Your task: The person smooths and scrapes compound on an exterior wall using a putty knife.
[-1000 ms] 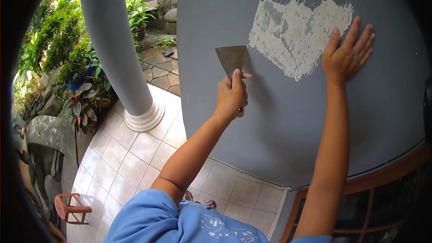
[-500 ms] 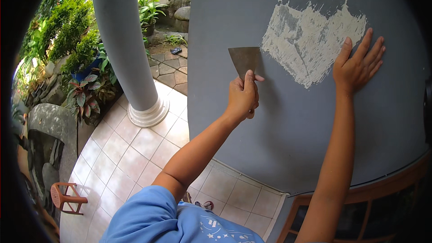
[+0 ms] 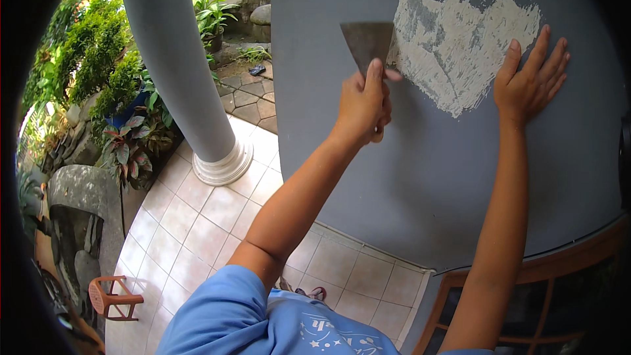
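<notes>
My left hand grips a wide-bladed scraper by its handle, with the thumb laid along the base of the blade. The blade points up, close to the left edge of a rough whitish patch on the grey wall. Whether the blade touches the wall I cannot tell. To the right of the patch, my right hand rests open against the wall, fingers spread upward. Bare streaks and ragged edges mark the patch, which tapers to a point at its bottom.
At left a round grey column stands on a pale tiled floor. A brown plastic stool sits at lower left. Plants and rocks line the left side. A brown-framed window lies at lower right.
My left hand has moved up with the scraper, bringing the blade level with the patch's upper left side. My right hand stays against the wall. The view has shifted slightly.
</notes>
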`<state>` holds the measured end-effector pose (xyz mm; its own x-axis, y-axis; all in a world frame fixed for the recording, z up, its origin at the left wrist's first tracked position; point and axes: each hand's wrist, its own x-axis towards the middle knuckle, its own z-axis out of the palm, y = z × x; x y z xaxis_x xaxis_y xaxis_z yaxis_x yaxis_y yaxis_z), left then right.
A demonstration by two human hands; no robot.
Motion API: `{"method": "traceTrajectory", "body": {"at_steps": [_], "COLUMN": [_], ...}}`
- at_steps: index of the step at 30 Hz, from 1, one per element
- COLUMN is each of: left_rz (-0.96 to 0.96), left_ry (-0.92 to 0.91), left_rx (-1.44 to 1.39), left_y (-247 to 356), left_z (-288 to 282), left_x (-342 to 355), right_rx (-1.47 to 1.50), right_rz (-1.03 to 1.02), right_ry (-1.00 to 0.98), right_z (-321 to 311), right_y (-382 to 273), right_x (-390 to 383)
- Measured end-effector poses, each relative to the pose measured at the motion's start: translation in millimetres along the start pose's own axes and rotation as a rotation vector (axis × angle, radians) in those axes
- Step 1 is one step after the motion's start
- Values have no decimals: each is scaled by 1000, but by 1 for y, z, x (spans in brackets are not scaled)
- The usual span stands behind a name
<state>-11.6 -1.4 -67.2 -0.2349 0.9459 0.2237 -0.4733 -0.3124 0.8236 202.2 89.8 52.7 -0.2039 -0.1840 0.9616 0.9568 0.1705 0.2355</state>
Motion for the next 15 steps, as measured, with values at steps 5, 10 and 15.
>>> {"method": "traceTrajectory", "body": {"at_steps": [5, 10, 15], "left_rz": [-141, -162, -115], "left_ry": [36, 84, 55], "left_rx": [57, -122, 8], "left_y": [17, -21, -22], "left_z": [-1, -12, -26], "left_x": [-7, -17, -14], "right_rx": [1, -10, -26], "right_rz": [3, -2, -3], "right_ry": [1, 9, 3], "right_z": [0, 0, 1], "right_y": [4, 0, 2], "right_x": [-3, -2, -2]}}
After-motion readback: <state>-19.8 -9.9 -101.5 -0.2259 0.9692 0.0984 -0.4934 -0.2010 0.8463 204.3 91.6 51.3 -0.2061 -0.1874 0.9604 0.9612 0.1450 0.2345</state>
